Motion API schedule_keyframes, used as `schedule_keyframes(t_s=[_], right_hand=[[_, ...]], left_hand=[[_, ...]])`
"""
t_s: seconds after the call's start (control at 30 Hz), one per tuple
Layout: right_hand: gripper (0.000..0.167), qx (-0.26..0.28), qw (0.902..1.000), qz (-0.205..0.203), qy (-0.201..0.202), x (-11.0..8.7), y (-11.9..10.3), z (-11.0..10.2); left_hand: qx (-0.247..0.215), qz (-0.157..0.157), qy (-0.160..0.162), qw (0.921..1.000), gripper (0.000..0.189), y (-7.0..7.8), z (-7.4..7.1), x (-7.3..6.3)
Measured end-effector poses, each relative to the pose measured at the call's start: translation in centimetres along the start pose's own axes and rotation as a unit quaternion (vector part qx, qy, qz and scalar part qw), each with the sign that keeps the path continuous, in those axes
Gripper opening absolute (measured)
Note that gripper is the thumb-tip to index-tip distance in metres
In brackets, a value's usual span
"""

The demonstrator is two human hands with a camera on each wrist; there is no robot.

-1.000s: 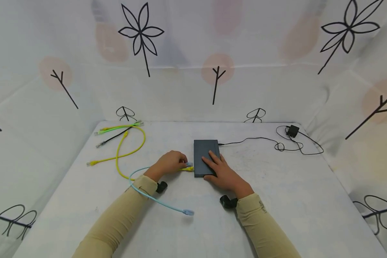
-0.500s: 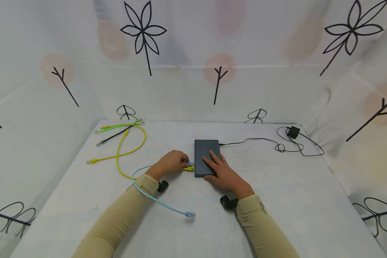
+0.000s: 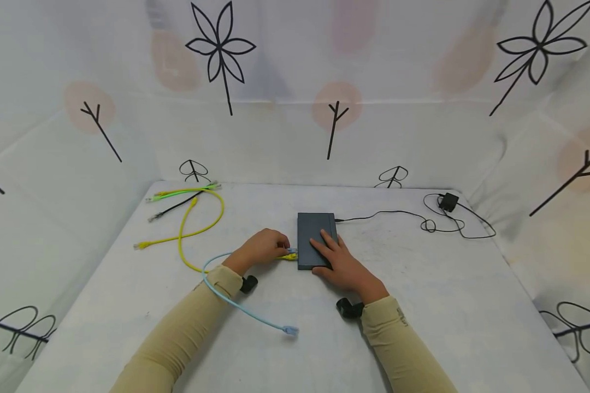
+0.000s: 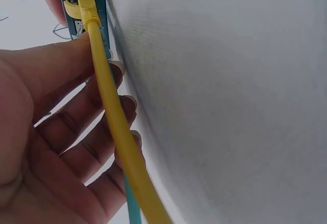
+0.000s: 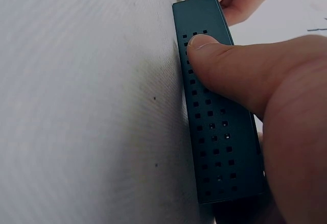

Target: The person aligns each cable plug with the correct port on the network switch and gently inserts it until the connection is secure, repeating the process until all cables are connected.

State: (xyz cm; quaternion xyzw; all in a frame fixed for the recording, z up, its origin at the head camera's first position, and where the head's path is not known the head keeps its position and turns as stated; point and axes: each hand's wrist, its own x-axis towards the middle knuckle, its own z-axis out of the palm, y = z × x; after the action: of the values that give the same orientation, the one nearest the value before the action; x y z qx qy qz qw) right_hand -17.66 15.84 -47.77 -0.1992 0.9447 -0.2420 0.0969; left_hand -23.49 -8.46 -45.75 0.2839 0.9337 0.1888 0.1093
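From the head feed I see the dark box on the table, the right hand spread across its top, while the left hand pinches the blue cable near its plug at the box's left side. On the left wrist I see the yellow cable plugged into the box. On the right wrist, the right hand's thumb presses the box's vented side.

Far-left corner of your white table, green cable, black cable beside it, black power adapter far right, white flower-drawn backdrop facing you
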Motion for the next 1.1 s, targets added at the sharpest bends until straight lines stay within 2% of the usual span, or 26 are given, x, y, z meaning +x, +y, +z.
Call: schedule_keyframes(t_s=[0.4,0.77,1.1], right_hand=[[0.070,0.004,1.0000,-0.002,-0.001,0.02,-0.26,-0.05],[0.071,0.004,1.0000,0.001,-0.005,0.24,0.05,0.06],[0.070,0.008,1.0000,-0.002,-0.002,0.10,-0.30,-0.08]], left_hand=[[-0.024,-0.003,-0.028,0.9993,0.019,-0.48,0.04,0.10],[-0.023,-0.007,-0.018,0.9996,0.019,-0.30,-0.07,0.08],[-0.028,-0.013,-0.025,0.9992,0.020,-0.22,-0.32,-0.05]])
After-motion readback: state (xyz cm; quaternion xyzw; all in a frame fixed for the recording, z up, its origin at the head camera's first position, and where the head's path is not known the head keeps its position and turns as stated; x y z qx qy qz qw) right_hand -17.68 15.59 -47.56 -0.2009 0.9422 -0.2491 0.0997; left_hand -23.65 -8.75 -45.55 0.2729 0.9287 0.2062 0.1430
